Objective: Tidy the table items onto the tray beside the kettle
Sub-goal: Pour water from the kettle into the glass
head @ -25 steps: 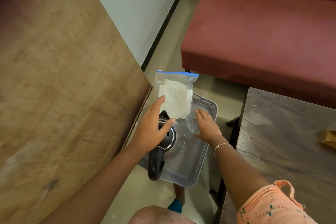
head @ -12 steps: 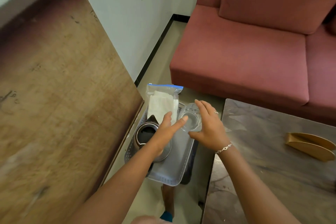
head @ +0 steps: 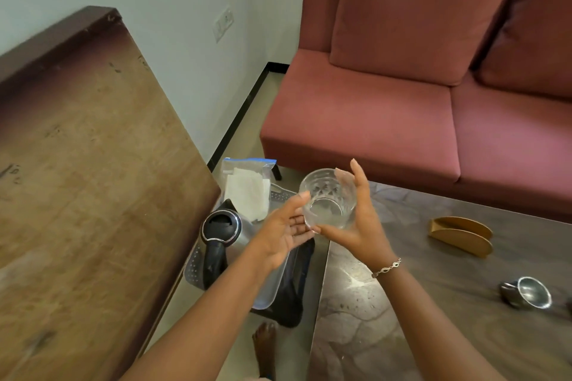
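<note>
A clear patterned glass (head: 328, 198) is held in the air over the gap between the grey tray (head: 195, 266) and the dark coffee table (head: 433, 303). My right hand (head: 362, 226) holds it, thumb under its base and fingers up behind it. With straight fingers and its palm turned up, my left hand (head: 281, 229) touches the glass's left side. On the tray stand a steel kettle (head: 223, 229) with a black handle and a zip bag of white tissues (head: 247, 192).
A small metal cup (head: 529, 292) lies on its side on the coffee table, with a wooden napkin holder (head: 461, 235) behind it. A big wooden table (head: 93, 179) fills the left. A red sofa (head: 387, 120) is behind. My foot (head: 264, 346) is on the floor.
The glass has come up from the tray's far corner toward the coffee table in my right hand. My left hand left the kettle lid and now touches the glass.
</note>
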A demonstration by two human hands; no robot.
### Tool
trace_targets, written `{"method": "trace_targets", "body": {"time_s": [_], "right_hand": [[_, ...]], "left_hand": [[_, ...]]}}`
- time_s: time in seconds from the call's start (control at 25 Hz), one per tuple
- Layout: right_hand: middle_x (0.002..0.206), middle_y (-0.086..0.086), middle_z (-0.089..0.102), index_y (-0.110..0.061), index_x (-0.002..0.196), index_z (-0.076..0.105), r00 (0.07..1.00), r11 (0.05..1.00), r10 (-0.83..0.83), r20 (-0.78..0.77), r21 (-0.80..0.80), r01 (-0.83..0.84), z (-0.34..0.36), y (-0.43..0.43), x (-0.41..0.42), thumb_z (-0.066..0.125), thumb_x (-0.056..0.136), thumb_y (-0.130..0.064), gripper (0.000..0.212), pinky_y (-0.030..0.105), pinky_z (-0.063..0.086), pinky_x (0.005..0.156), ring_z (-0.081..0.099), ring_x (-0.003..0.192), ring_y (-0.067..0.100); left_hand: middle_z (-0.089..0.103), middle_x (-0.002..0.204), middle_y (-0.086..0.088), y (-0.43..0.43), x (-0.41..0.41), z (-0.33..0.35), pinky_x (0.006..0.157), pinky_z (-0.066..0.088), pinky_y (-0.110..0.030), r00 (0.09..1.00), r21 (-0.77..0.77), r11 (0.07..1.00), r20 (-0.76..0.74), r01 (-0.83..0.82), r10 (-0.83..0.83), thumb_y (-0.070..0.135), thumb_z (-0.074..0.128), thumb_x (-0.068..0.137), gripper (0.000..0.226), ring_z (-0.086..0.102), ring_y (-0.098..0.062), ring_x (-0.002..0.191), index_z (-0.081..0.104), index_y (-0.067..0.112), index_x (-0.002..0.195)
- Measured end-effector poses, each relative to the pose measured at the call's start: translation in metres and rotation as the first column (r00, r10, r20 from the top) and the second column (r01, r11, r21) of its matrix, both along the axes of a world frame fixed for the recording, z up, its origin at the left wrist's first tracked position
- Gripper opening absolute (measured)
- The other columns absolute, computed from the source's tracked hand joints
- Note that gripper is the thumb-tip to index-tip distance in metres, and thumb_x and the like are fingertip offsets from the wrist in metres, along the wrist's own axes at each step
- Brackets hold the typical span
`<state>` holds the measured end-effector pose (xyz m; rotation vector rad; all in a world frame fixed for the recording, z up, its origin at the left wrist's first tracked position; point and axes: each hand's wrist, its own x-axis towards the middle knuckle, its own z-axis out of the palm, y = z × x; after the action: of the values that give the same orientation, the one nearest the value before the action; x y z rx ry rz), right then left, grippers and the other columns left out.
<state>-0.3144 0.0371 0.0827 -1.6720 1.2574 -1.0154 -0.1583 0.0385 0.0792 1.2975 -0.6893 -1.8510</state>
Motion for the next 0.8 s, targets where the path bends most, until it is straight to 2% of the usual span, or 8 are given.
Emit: {"method": "trace_targets", "body": {"time_s": [0.08, 0.2, 0.32, 0.44, 0.48, 0.56, 0.64, 0.8], "right_hand": [[0.137, -0.013, 0.038, -0.02, 0.143, 0.01, 0.998, 0.999, -0.022, 0.059, 0.039, 0.02, -0.002, 0.009, -0.011, 0.083, 0.063, -0.016, 0.108, 0.016, 0.034, 0.103, 0.038, 0.126, 0.0], [0.126, -0.024, 0.043, -0.013, 0.136, 0.028, 0.992, 0.998, -0.061, 0.107, 0.025, 0.058, -0.004, 0.018, -0.02, 0.084, 0.061, -0.01, 0.094, 0.029, 0.044, 0.1, 0.045, 0.119, -0.003], [0.124, -0.014, 0.046, -0.017, 0.129, 0.035, 0.985, 0.995, -0.095, 0.142, -0.003, 0.097, -0.001, 0.028, -0.025, 0.081, 0.057, -0.029, 0.086, 0.017, 0.045, 0.094, 0.047, 0.115, -0.005], [0.126, -0.003, 0.047, -0.028, 0.128, 0.032, 0.973, 0.987, -0.157, 0.169, 0.002, 0.159, 0.0, 0.036, -0.034, 0.087, 0.054, -0.026, 0.091, 0.012, 0.043, 0.093, 0.048, 0.117, 0.002], [0.127, -0.003, 0.047, -0.027, 0.129, 0.031, 0.971, 0.987, -0.157, 0.179, 0.001, 0.159, 0.001, 0.036, -0.035, 0.084, 0.052, -0.024, 0.093, 0.012, 0.043, 0.095, 0.047, 0.118, 0.005], [0.129, -0.001, 0.047, -0.024, 0.131, 0.03, 0.976, 0.988, -0.154, 0.153, -0.006, 0.157, 0.001, 0.037, -0.041, 0.081, 0.051, -0.023, 0.095, 0.014, 0.042, 0.097, 0.046, 0.12, 0.008], [0.129, 0.001, 0.046, -0.019, 0.132, 0.03, 0.979, 0.988, -0.15, 0.139, 0.003, 0.151, 0.001, 0.037, -0.041, 0.08, 0.051, -0.021, 0.096, 0.013, 0.042, 0.097, 0.046, 0.12, 0.011], [0.128, 0.001, 0.046, -0.013, 0.133, 0.029, 0.978, 0.987, -0.164, 0.131, 0.027, 0.161, -0.003, 0.039, -0.041, 0.079, 0.05, -0.018, 0.097, 0.012, 0.042, 0.096, 0.047, 0.12, 0.011]], "left_hand": [[0.066, 0.101, -0.01, 0.006, -0.012, 0.011, 0.07, 0.055, -0.023, 0.999, -0.009, 0.999, -0.005, 0.044, -0.044, 0.05, 0.06, 0.066, 0.058, 0.066, -0.016, 0.088, 0.059, 0.009, 0.108], [0.067, 0.102, -0.008, 0.015, -0.021, 0.019, 0.076, 0.056, -0.027, 0.995, -0.037, 0.994, 0.006, 0.1, -0.1, 0.052, 0.063, 0.07, 0.051, 0.065, -0.016, 0.09, 0.06, 0.013, 0.104], [0.06, 0.114, -0.008, 0.028, -0.024, 0.02, 0.092, 0.049, -0.038, 0.988, -0.041, 0.988, 0.05, 0.151, -0.149, 0.06, 0.059, 0.074, 0.063, 0.057, -0.018, 0.105, 0.055, 0.014, 0.116], [0.054, 0.122, 0.002, 0.04, -0.018, 0.004, 0.096, 0.038, -0.029, 0.95, -0.18, 0.983, 0.313, 0.046, 0.013, 0.058, 0.058, 0.074, 0.064, 0.048, -0.015, 0.119, 0.049, 0.017, 0.123], [0.055, 0.118, 0.002, 0.044, -0.006, -0.007, 0.092, 0.038, -0.026, 0.85, -0.271, 0.96, 0.486, -0.075, 0.203, 0.049, 0.063, 0.077, 0.053, 0.049, -0.018, 0.118, 0.052, 0.016, 0.117], [0.055, 0.117, -0.008, 0.054, 0.027, -0.033, 0.093, 0.039, -0.031, 0.486, -0.418, 0.877, 0.731, -0.234, 0.479, 0.035, 0.071, 0.077, 0.051, 0.046, -0.027, 0.117, 0.053, 0.007, 0.116], [0.046, 0.13, -0.024, 0.063, 0.068, -0.062, 0.106, 0.032, -0.044, 0.274, -0.372, 0.868, 0.842, -0.328, 0.464, 0.034, 0.076, 0.072, 0.074, 0.034, -0.038, 0.128, 0.042, -0.003, 0.128], [0.036, 0.142, -0.023, 0.064, 0.114, -0.112, 0.11, 0.025, -0.05, 0.386, 0.02, 0.948, 0.916, -0.318, 0.11, 0.039, 0.081, 0.065, 0.1, 0.027, -0.037, 0.136, 0.027, -0.002, 0.138]]}}
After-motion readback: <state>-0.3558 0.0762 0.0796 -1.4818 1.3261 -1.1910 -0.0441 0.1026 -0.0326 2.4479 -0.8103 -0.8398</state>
